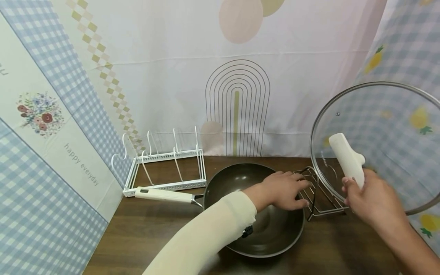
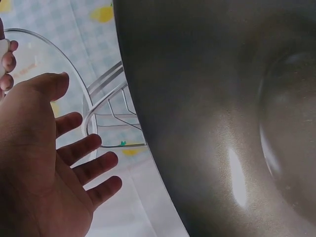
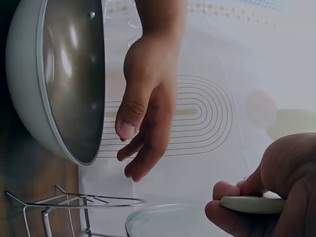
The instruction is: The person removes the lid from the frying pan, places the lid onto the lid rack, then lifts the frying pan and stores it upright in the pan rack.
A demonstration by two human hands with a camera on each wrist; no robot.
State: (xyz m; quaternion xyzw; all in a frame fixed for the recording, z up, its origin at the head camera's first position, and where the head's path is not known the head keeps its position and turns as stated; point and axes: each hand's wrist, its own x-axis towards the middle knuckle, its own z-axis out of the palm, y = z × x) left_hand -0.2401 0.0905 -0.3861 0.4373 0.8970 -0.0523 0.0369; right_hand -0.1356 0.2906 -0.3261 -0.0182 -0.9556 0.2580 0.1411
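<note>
Lid off, wok uncovered.
Right hand (image 1: 372, 198) is gripping the lid (image 1: 378, 145) aloft; left hand (image 1: 283, 190), fingers spread open, is hovering over wok (image 1: 271, 233) beside wire stand (image 1: 321, 198).

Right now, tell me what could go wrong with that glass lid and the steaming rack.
The right hand grips the glass lid only by its white handle, held tilted in the air; it could swing or slip. The lid's rim sits close to the wire rack and could knock it. The left hand, open beside the rack, might get pinched.
</note>
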